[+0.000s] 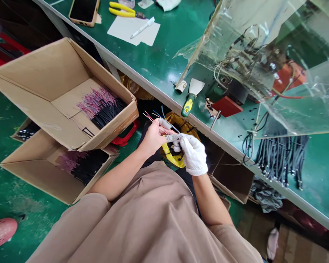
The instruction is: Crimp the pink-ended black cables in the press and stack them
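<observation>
My left hand point(153, 138) is bare, with a grey cot on the thumb, and pinches a few thin red and blue wires point(155, 116) that fan out to the upper left. A grey braided sleeve point(171, 138) runs from those fingers to my right hand point(191, 154). That hand wears a white cotton glove and grips the sleeve's other end. Both hands are held over a yellow bag point(178, 126) below the bench edge. The wires' inner ends are hidden in my fingers.
Two open cardboard boxes point(41, 78) hold pink and black wire bundles at left. A green workbench edge point(164, 100) runs above my hands, bearing a paint scraper point(190, 95), yellow-handled pliers point(123, 10), a phone point(83, 11), and hanging black cables point(281, 160) beneath a clear plastic sheet point(244, 58).
</observation>
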Motion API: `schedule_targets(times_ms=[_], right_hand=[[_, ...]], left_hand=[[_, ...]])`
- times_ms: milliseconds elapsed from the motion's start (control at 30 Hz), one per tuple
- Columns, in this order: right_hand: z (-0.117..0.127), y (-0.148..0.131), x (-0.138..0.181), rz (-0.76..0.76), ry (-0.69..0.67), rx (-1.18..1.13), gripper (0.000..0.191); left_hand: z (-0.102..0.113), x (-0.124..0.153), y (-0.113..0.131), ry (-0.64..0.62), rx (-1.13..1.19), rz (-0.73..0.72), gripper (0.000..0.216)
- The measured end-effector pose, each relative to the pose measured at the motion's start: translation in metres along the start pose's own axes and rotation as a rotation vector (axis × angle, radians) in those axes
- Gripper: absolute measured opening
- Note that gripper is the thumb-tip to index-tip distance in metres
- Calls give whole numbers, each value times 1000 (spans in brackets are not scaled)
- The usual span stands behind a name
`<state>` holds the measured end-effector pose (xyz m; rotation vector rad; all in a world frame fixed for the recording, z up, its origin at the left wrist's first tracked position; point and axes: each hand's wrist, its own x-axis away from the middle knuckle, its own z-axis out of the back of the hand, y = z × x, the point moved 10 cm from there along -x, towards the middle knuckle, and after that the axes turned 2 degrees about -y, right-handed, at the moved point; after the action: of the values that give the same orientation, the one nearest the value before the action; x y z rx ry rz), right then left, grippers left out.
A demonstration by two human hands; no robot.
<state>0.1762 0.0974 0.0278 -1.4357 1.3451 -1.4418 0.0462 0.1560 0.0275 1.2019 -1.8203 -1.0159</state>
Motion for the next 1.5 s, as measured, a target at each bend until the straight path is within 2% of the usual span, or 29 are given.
schedule_targets(times_ms=[133,367,500,667,867,1133,1200,1233,1300,1367,1433,1500], right_hand=[[5,4,-2,-4,59,-46,38],[9,6,-3,7,52,-52,37],[10,5,-2,40,52,-22,32],[17,10,-3,40,126,-112,33],[17,12,-5,49,146,-193,32],[19,7,-8,97,170,-194,32],[22,5,-8,109,176,-192,29],[24,4,-8,114,181,-183,29],[28,2,-7,121,194,-143,29],[30,0,-7,123,207,-82,31],[30,-2,-6,118,212,-20,32],[29,-3,-6,109,209,21,32]], left_hand=[[2,3,0,-19,14,33,65],[0,2,1,-18,70,59,66],[-1,-3,-2,29,35,55,65],[6,-4,-12,113,33,51,63],[9,-1,-16,155,62,78,64],[6,-1,-16,72,32,77,63],[17,0,-4,88,-50,23,60],[28,2,8,142,-132,-43,61],[48,11,42,296,-362,-221,61],[48,22,71,349,-591,-359,57],[28,24,81,208,-741,-377,45],[2,25,75,9,-838,-328,35]])
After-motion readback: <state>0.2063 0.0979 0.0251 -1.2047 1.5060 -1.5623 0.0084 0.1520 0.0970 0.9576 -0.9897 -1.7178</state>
